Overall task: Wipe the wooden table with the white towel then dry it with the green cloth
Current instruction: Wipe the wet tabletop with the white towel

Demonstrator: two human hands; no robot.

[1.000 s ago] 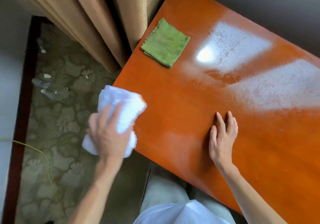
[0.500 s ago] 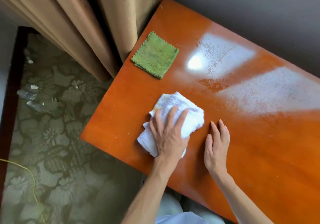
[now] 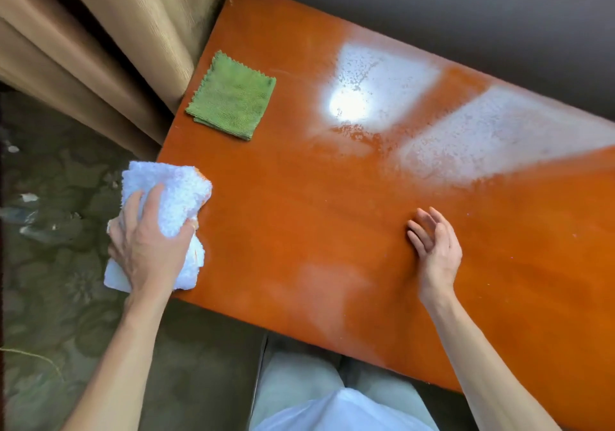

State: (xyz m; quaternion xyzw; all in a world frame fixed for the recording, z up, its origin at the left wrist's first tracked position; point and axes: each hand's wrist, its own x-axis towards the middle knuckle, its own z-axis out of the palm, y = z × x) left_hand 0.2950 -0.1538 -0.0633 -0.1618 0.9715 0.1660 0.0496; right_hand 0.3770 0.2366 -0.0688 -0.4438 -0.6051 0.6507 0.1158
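Now the white towel (image 3: pixel 166 217) is being gripped in the left hand (image 3: pixel 146 247) at the surface's (image 3: pixel 299 231) near left edge, having been swept there from mid-surface half a second ago. The right hand (image 3: pixel 432 247), earlier flat, is being lifted, fingers loose and empty. Wiping is judged underway; farther off, the green cloth (image 3: pixel 233 98) is lying folded and untouched beside the curtain (image 3: pixel 133 31).

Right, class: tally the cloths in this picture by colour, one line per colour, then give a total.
White towel: 1, held in the left hand
Green cloth: 1, lying on the wooden table
Total: 2
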